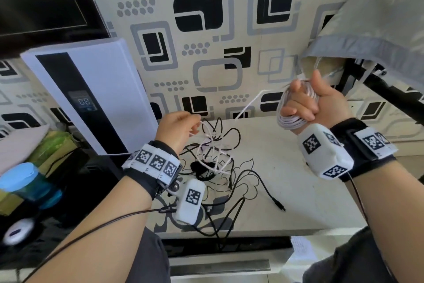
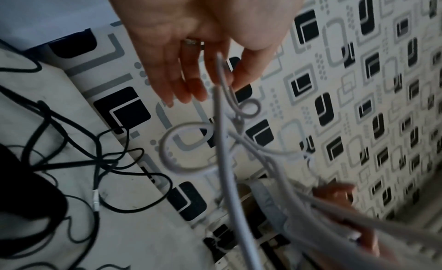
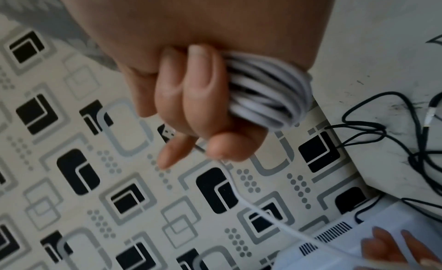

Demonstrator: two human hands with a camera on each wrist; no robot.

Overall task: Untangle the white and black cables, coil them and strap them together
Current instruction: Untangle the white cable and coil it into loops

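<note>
Thin white cable (image 1: pixel 249 104) — wound coil gripped in my right hand (image 1: pixel 309 103), my left hand (image 1: pixel 177 130) pinching slack; feed evenly — lift it clear of the black cable (image 1: pixel 250 173).

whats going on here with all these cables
A person is winding up a white cable. The right hand grips the coil already wound, raised above the table. The left hand pinches the loose white strand, which is looped through the black cable spread on the table. The black cable is not coiled yet, and nothing is strapped.
</note>
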